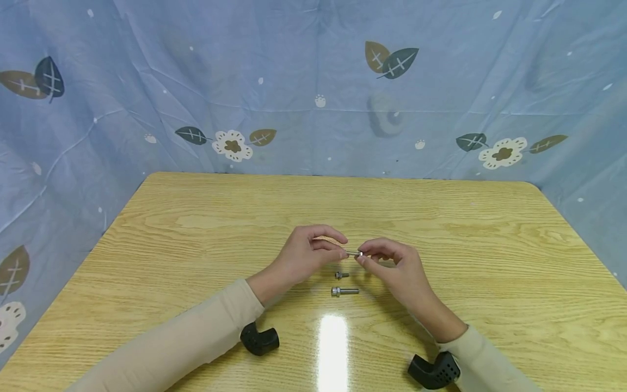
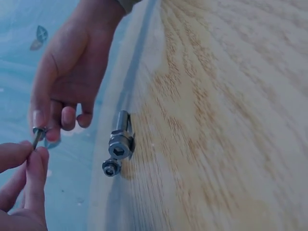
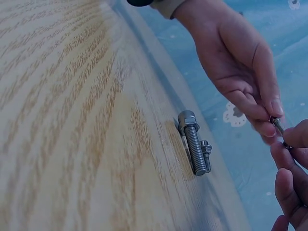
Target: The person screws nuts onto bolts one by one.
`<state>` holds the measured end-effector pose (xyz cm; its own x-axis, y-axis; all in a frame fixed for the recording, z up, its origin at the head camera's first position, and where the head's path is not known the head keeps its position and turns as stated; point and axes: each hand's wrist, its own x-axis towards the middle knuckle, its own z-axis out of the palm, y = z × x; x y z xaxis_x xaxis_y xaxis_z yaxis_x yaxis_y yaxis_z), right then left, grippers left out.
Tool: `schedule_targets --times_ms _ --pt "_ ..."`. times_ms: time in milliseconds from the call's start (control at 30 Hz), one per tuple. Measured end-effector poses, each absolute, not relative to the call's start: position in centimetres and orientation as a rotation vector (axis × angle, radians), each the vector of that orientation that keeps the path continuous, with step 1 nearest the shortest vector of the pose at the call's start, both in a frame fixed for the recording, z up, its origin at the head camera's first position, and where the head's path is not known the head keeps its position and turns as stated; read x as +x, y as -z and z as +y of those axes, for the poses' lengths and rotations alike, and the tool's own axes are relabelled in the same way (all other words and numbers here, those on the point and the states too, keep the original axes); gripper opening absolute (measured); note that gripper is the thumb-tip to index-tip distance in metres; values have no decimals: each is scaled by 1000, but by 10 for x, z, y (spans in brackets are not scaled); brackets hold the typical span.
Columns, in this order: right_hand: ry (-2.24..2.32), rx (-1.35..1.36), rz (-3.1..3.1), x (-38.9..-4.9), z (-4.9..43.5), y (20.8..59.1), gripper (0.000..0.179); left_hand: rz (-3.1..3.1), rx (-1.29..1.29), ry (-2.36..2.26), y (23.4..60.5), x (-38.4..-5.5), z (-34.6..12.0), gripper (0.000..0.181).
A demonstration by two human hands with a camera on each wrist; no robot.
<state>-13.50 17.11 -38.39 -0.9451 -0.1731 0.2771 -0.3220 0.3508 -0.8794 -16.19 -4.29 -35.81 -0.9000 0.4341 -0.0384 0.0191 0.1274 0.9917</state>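
Note:
A thin metal bolt [image 1: 351, 253] is held level just above the table between both hands. My left hand [image 1: 305, 251] pinches one end of it between thumb and fingers. At the other end, the thumb and fingertips of my right hand [image 1: 400, 267] pinch a small nut [image 2: 39, 130] around the shank. On the wood nearer to me lie a short bolt [image 1: 342, 275] and a bigger bolt [image 1: 345, 292], side by side, each with a nut by its head. The bigger bolt's hex-socket head shows in the left wrist view. Fingers partly cover the held bolt.
The wooden table [image 1: 196, 245] reaches back to a blue patterned curtain [image 1: 303, 71]. Below each forearm is a black wrist mount [image 1: 259, 339]. A bright light reflection [image 1: 333, 348] lies on the wood in front of the bolts.

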Motion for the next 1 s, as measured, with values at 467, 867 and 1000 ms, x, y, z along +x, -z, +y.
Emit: schedule_targets --times_ms 467,867,1000 --pt "-1661 435 -2450 -134 170 385 9 2035 488 -1876 359 -162 -42 14" --pt "-1664 448 -2454 -134 169 385 9 2136 519 -1789 360 -161 -42 23" --pt "-1676 444 -2441 -134 168 384 8 2049 490 -1812 359 -161 -42 30"
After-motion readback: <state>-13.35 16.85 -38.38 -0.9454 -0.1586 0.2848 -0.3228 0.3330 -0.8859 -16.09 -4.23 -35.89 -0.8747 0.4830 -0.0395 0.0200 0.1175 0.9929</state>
